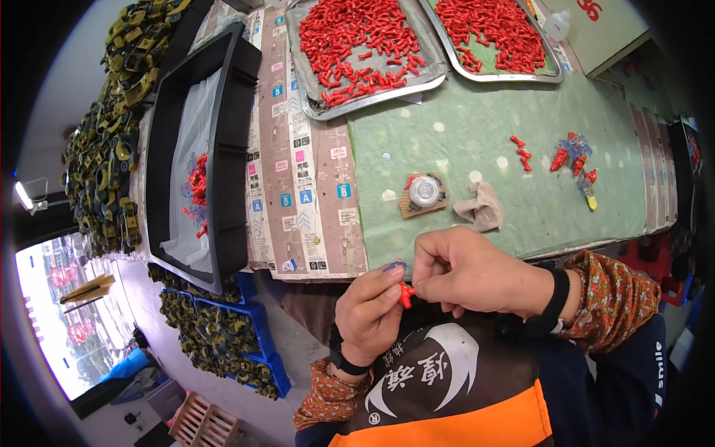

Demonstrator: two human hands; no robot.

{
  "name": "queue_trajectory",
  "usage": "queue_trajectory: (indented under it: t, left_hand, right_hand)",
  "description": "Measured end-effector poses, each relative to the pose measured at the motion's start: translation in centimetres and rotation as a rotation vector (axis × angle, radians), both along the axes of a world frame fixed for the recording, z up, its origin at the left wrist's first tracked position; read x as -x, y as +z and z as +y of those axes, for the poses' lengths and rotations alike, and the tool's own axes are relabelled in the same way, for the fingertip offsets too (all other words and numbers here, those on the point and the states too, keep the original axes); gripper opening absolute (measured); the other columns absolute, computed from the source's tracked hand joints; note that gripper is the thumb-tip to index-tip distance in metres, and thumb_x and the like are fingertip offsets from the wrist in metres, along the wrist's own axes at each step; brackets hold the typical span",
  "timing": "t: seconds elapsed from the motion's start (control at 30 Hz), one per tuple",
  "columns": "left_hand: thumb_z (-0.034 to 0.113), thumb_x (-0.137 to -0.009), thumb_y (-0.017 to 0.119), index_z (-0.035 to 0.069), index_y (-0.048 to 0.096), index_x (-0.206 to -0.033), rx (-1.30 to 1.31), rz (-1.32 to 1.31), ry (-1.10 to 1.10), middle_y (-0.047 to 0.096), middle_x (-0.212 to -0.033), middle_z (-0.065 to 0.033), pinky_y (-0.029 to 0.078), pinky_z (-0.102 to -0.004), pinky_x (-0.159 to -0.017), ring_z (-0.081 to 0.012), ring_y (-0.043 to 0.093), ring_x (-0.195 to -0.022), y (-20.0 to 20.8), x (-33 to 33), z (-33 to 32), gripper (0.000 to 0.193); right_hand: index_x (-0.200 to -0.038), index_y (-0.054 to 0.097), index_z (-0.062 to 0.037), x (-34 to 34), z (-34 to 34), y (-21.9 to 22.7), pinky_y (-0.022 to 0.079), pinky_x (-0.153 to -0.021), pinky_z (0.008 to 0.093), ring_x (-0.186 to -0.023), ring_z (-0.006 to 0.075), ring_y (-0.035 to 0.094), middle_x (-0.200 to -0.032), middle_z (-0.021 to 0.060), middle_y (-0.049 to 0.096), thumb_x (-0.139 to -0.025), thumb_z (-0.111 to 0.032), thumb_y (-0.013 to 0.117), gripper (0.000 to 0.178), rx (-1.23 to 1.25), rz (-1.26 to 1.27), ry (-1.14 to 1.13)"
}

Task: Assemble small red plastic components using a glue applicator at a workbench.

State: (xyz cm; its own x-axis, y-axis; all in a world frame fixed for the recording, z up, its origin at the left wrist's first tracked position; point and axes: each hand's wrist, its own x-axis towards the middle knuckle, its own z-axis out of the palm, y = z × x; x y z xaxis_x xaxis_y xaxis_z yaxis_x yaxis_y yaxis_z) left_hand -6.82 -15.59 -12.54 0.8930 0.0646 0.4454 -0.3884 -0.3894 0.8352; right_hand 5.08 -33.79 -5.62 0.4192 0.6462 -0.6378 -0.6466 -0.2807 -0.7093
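Close in front of my apron, my left hand (pixel 365 316) pinches a small red plastic figure (pixel 406 296) between thumb and fingers. A translucent blue piece (pixel 395 266) shows at the same fingertips. My right hand (pixel 484 274) meets it from the right, its thumb and forefinger closed at the figure's edge; those fingertips partly cover it. Just beyond the hands, on the green cloth, lie a crumpled beige rag (pixel 484 208) and a small round clear dish (pixel 425 191) on a piece of cardboard.
Two metal trays (pixel 357 110) (pixel 514 77) full of red figures stand at the back. Loose red figures (pixel 521 153) and red-and-blue ones (pixel 572 153) lie right on the green cloth (pixel 462 123). A black bin (pixel 237 164) at left holds more. Camouflage-coloured parts (pixel 104 164) pile up beyond.
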Motion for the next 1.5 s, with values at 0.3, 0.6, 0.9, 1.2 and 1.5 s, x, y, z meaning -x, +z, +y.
queue_trajectory:
  t: [0.3, 0.6, 0.9, 1.2, 1.5]
  left_hand:
    - [-0.011, -0.079, 0.078, 0.004, 0.063, -0.107, -0.028, 0.003, -0.039, 0.072, -0.116, -0.0212, 0.062, -0.0395, -0.082, -0.0372, 0.074, -0.102, 0.1, -0.3, 0.1, 0.035]
    - [-0.011, -0.076, 0.079, 0.003, 0.064, -0.11, -0.001, -0.019, -0.057, 0.072, -0.116, -0.021, 0.063, -0.0394, -0.082, -0.0381, 0.073, -0.104, 0.0, -0.5, -0.3, 0.04]
    - [-0.01, -0.079, 0.076, 0.0, 0.065, -0.104, -0.292, -0.172, -0.116, 0.074, -0.109, -0.0192, 0.065, -0.0398, -0.08, -0.04, 0.075, -0.099, 0.8, -1.3, 0.6, 0.03]
    - [-0.009, -0.08, 0.077, 0.001, 0.065, -0.103, -0.126, -0.011, -0.065, 0.074, -0.111, -0.0211, 0.063, -0.037, -0.079, -0.0357, 0.076, -0.098, 0.4, -0.7, -0.4, 0.028]
    - [-0.007, -0.09, 0.074, -0.001, 0.061, -0.109, 0.175, 0.272, -0.071, 0.07, -0.118, -0.0224, 0.057, -0.0325, -0.09, -0.0246, 0.071, -0.107, 0.1, 0.5, -0.7, 0.023]
  right_hand:
    - [-0.078, 0.061, 0.0018, -0.5, -0.2, 0.2, 0.047, -0.049, 0.0319, -0.055, 0.0147, 0.06, -0.066, 0.0068, 0.061, -0.078, -0.003, 0.065, 0.006, 0.02, -0.002, 0.038]
    - [-0.077, 0.062, 0.0008, 0.2, -0.5, -0.2, 0.049, -0.06, 0.0373, -0.064, 0.0222, 0.064, -0.068, 0.0122, 0.064, -0.076, -0.005, 0.067, 0.007, 0.007, -0.471, 0.107]
    - [-0.076, 0.062, 0.0007, -0.6, -0.6, 0.2, 0.048, -0.053, 0.0325, -0.058, 0.0169, 0.062, -0.067, 0.0086, 0.063, -0.078, -0.005, 0.068, 0.008, 0.048, -0.16, 0.146]
    - [-0.08, 0.064, -0.001, -1.0, -1.1, -0.6, 0.05, -0.044, 0.0249, -0.054, 0.0111, 0.061, -0.069, 0.0051, 0.063, -0.08, -0.004, 0.07, 0.007, 0.029, 0.16, 0.04]
    - [-0.093, 0.067, 0.0015, -0.9, -1.9, -1.6, 0.053, -0.047, 0.0238, -0.056, 0.0101, 0.063, -0.076, 0.0067, 0.065, -0.087, -0.003, 0.068, 0.008, -0.064, 0.319, -0.057]
